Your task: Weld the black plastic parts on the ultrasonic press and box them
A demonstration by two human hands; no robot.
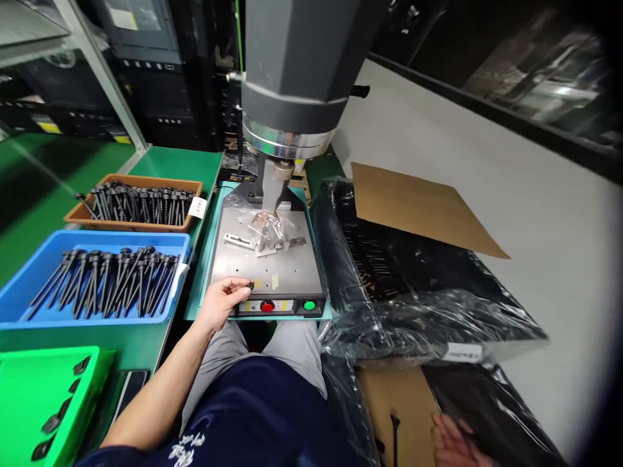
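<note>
My left hand point(226, 299) is closed in a pinch on a small black part point(250, 285), above the front of the press's metal plate point(287, 283). Down at the lower right, my right hand point(457, 442) is somewhat blurred, its fingers stretched out and nothing visible in them. Left of that hand, a black rod with a wider head point(395, 431) lies on brown cardboard point(413, 395). At the plate's middle, a clear film-wrapped fixture point(270, 233) sits under the press's horn point(273, 188).
To the left stand a blue tray point(34, 311) and an orange tray point(139, 178), both with black headed rods, and a green bin point(29, 395) with small black pieces. A red button point(267, 306) and green button point(309, 305) face me. A plastic-lined box point(418, 311) stands right.
</note>
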